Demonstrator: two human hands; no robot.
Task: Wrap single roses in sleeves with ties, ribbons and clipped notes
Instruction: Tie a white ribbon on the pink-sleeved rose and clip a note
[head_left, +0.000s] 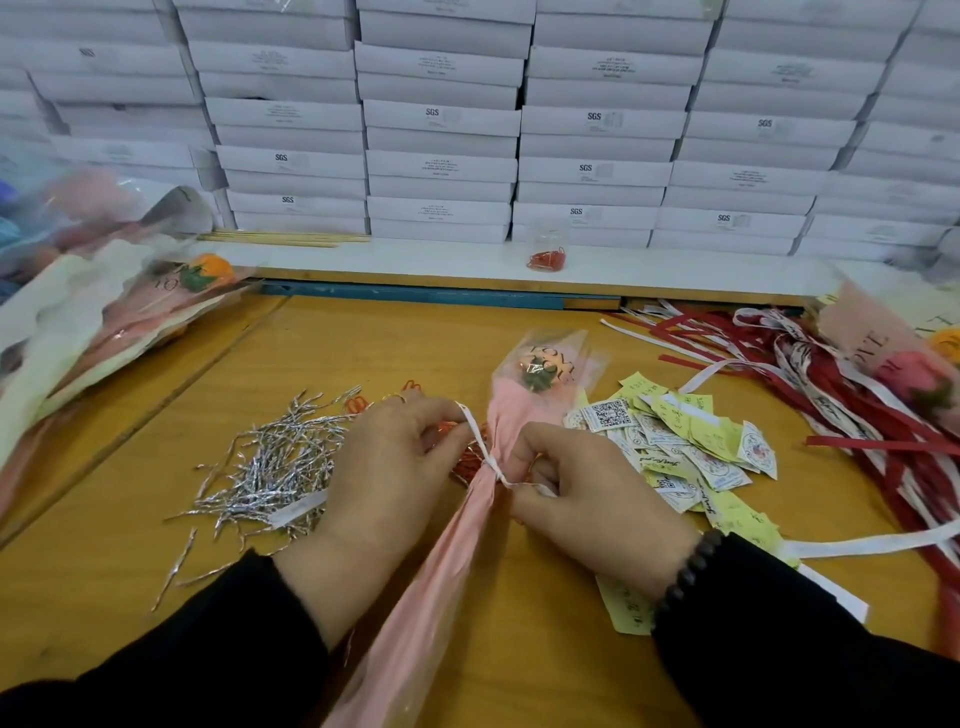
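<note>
Centre of the table, near the front edge: a pink sleeve lies lengthwise, its wide end pointing away and holding a rose. At the gathered neck, a white ribbon crosses the sleeve. Left hand has fingers curled, pinching the ribbon end on the left side of the neck. Right hand has fingers curled, pinching the other ribbon end just right of the neck. Silver ties lie in a loose pile left of the hands; red clips show between the hands. Notes are heaped to the right, with spare ribbons beyond. Wrapped roses lie far left. White boxes are stacked behind.
</note>
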